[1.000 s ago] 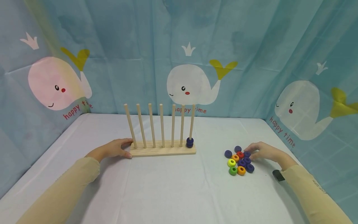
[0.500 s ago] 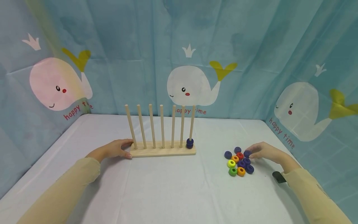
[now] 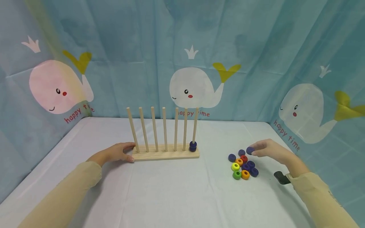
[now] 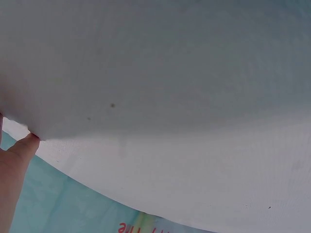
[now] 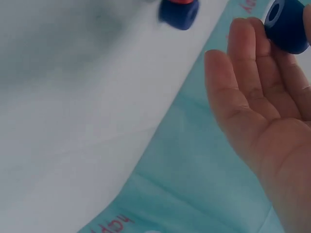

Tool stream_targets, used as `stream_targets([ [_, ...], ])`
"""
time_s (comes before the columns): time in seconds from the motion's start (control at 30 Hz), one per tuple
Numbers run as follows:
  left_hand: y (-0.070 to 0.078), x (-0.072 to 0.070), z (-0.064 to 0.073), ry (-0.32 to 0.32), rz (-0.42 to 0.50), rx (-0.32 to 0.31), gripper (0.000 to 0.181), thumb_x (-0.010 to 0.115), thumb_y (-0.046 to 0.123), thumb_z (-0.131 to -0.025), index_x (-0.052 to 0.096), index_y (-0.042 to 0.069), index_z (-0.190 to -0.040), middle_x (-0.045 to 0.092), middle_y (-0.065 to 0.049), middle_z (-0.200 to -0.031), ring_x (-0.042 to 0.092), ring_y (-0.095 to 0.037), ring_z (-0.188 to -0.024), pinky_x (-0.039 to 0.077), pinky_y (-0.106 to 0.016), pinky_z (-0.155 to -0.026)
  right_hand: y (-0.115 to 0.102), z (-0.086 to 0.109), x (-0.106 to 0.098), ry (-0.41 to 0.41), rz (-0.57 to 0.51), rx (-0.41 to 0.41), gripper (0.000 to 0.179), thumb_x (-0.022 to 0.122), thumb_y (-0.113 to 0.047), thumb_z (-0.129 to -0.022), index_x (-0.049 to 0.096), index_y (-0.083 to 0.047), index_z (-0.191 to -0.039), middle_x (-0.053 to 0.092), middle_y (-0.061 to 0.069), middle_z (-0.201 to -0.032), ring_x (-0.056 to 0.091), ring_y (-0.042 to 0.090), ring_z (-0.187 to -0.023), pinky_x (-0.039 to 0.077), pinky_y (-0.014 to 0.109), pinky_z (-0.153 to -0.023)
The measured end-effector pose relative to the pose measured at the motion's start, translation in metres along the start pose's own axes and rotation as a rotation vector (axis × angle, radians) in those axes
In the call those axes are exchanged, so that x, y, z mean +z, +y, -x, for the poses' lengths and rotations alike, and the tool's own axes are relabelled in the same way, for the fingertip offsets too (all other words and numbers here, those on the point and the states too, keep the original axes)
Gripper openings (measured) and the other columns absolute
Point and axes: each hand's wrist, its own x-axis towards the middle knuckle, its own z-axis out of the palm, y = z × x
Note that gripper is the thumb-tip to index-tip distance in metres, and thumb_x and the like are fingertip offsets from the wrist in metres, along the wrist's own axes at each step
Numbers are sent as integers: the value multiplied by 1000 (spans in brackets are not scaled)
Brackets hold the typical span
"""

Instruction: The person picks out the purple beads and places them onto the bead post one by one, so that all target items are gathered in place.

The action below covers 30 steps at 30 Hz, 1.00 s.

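A wooden peg rack [image 3: 166, 155] with several upright pegs stands left of centre in the head view. Two dark blue beads [image 3: 193, 146] are stacked at the foot of its rightmost peg. My left hand [image 3: 116, 152] grips the left end of the base, thumb at the front corner and fingers behind. In the left wrist view only the edge of this hand shows. My right hand [image 3: 275, 152] pinches a dark blue bead [image 3: 250, 150] between thumb and fingertips, above the loose beads. The right wrist view shows the held bead [image 5: 286, 26] with its hole visible.
Loose beads lie right of the rack: several blue ones [image 3: 246, 167], a red bead [image 3: 243, 159], two orange ones [image 3: 245, 174], a yellow bead [image 3: 235, 167] and a green bead [image 3: 237, 175]. Blue whale-print curtains [image 3: 137, 79] border the white-covered table [image 3: 171, 196].
My right hand has taken hold of a blue bead at the pile's far right and raised it off the cloth. My left hand stays at the rack's end.
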Motion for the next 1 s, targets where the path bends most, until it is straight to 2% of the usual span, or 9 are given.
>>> stream_targets([
  [0.43,0,1,1,-2,-4,-1,89,80,36,-80,36,-7,-145,28,-34,-149,18,-56,-136,17,-69,-106,-38,3,1,36,-75,-40,57,62,-29,-96,46,8,-137,53,28,-132,56,44,-115,36,66,-98],
  [0.7,1,-1,2,-2,-16,-2,90,80,37,-80,36,-7,-145,28,-34,-149,18,-56,-136,17,-69,-106,-60,-1,2,70,-103,-43,58,62,-31,-96,47,5,-138,54,26,-133,56,42,-116,30,70,-99],
  [1.0,1,0,2,-4,-3,4,91,79,38,-80,35,-7,-145,28,-34,-149,17,-56,-136,17,-69,-106,-81,-7,4,96,-156,-80,54,63,-29,-96,49,4,-137,57,24,-130,58,39,-115,34,63,-102],
])
